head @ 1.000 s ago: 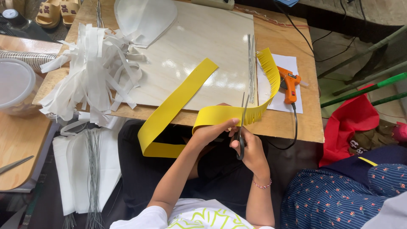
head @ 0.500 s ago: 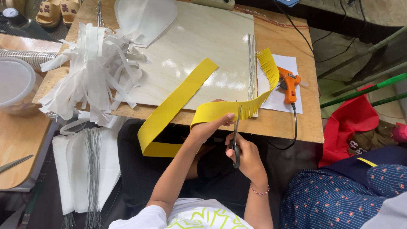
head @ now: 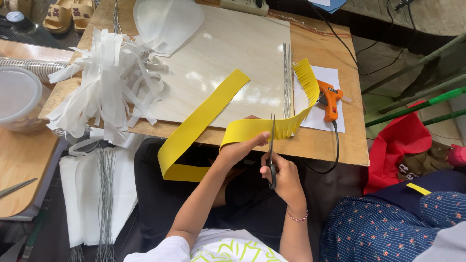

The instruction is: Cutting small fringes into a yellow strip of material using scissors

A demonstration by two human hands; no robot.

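A long yellow strip loops from the wooden table down over my lap and back up. Its right end is cut into a fine fringe. My left hand pinches the strip just left of the fringe. My right hand grips black-handled scissors, blades pointing up against the strip's lower edge beside my left thumb.
A heap of white strips covers the table's left. Thin metal wires lie by an orange glue gun on white paper. More wires and white sheets lie on the floor. Another person in blue patterned cloth sits at right.
My right hand and the scissors have shifted left along the strip, and the fringed length has grown. My left hand stays pinched on the strip.
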